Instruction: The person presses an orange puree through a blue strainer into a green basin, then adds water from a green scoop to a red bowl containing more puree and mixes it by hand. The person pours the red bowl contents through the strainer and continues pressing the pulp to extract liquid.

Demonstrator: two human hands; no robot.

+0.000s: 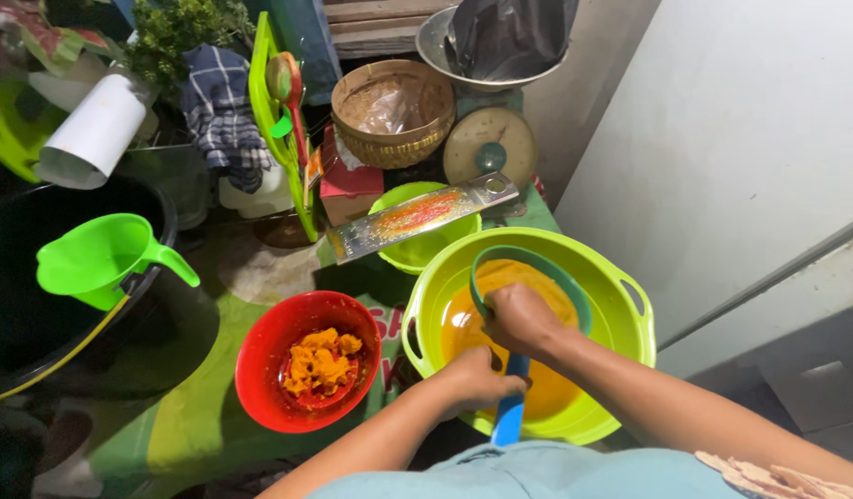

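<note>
A large lime-green basin (620, 277) holds orange-yellow liquid. Over it sits a teal-rimmed strainer (546, 263) with a blue handle (509, 416). My left hand (477, 379) is closed on the blue handle near the basin's front rim. My right hand (520, 319) is closed into a fist inside the strainer, pressing down; what is under it is hidden. Left of the basin stands a red bowl (260, 356) with orange grated pulp (320, 362) in it.
A metal grater (417, 217) lies across a small green bowl (417, 254) behind the basin. A green jug (98, 259) sits in a black tub (20, 323) at left. Behind stand a woven basket (394, 111), a kitchen scale (491, 143), a green cutting board (265, 102). A white wall (722, 139) is at right.
</note>
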